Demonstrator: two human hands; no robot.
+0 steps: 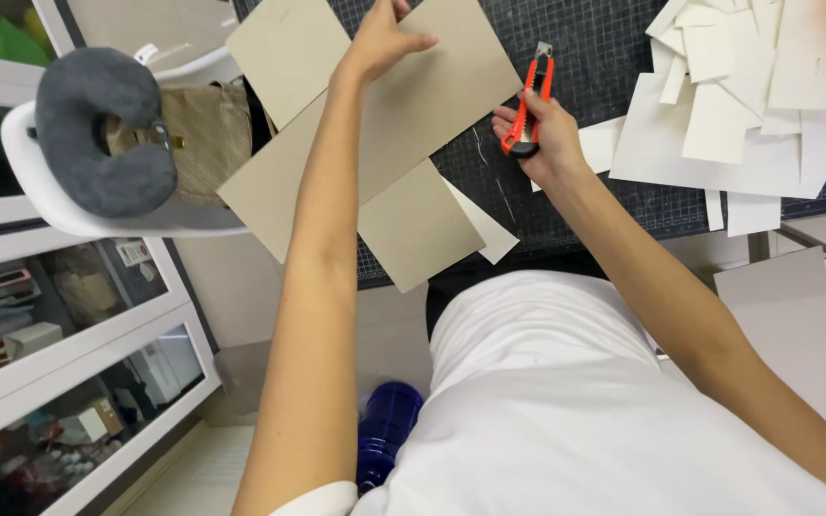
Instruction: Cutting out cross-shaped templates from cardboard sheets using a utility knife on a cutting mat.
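Now left hand [381, 40] presses cardboard [413, 105]; right hand [547, 134] holds cutter [531, 100].

Both arms are reaching forward from the white-shirted torso [566, 401]. The left hand [380, 38] is stretching farthest from it, fingers spread flat. The right hand [542, 134] is curling into a closed grip, nearer the torso.

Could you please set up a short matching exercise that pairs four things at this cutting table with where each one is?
Things:
1. utility knife
2. grey board sheet
3. neck pillow
4. white offcuts

Places:
A. piled at the mat's right end
B. on the white chair
C. in the right hand
D. under the left hand

Pairs: 1-C, 2-D, 3-B, 4-A
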